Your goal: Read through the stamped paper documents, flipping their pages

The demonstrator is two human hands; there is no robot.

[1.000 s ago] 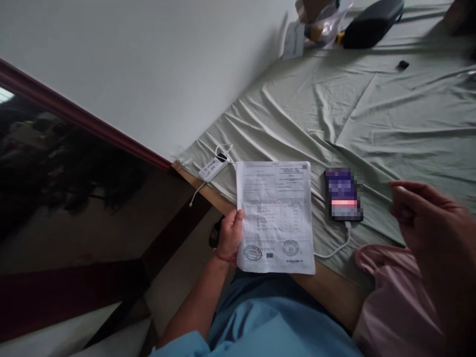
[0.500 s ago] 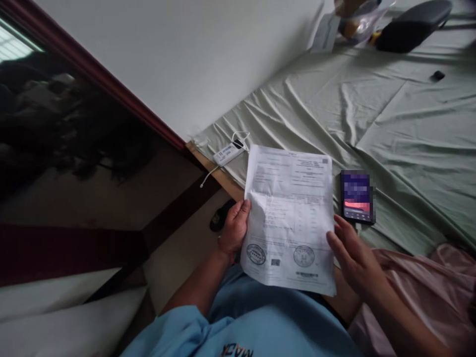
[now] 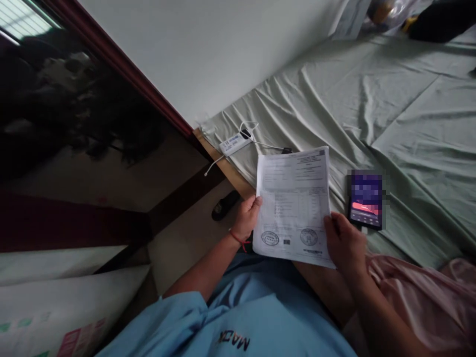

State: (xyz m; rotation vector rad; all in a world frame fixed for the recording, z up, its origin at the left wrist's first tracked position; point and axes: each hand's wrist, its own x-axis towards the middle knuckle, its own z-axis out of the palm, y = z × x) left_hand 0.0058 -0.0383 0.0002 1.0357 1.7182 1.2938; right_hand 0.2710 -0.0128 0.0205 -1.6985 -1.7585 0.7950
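View from above, looking down at a person in a light blue shirt point(image 3: 241, 322) w/ pink cloth point(image 3: 420, 302) at lower right. Both hands hold one printed paper sheet point(image 3: 293, 203) just above the bed's wooden edge point(image 3: 230, 173). Left hand point(image 3: 248, 218), red thread at the wrist, is pinched on the sheet's left edge; right hand point(image 3: 344, 243) is closed on its lower right corner. Two round stamps show near the sheet's bottom. Just right of it, a phone point(image 3: 366, 199) lies lit on the green bedsheet point(image 3: 372, 109), screen blurred. Further off, near the wall point(image 3: 208, 54), a white power bank point(image 3: 234, 144) w/ cable. Below the bed, a dark shoe point(image 3: 225, 205) on the floor.
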